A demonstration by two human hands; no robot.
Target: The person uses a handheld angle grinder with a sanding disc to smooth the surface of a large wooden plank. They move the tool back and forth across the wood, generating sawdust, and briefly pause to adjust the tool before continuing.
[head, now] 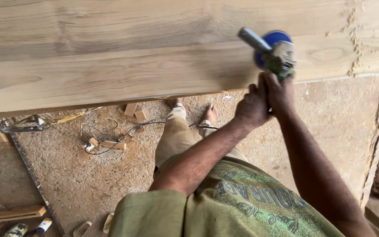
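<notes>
The wide wooden tabletop (pixel 110 66) carries sawdust (pixel 355 48); the concrete floor (pixel 88 175) below holds wood offcuts (pixel 134 112), tangled cable (pixel 106 131), perhaps a socket block (pixel 89 146).

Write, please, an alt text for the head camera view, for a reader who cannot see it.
Both hands, the left hand and the right hand, grip a green angle grinder with a blue disc on a wide wooden plank. Below, on the sandy concrete floor, lie the person's bare feet, a cable and small wood offcuts.
</notes>
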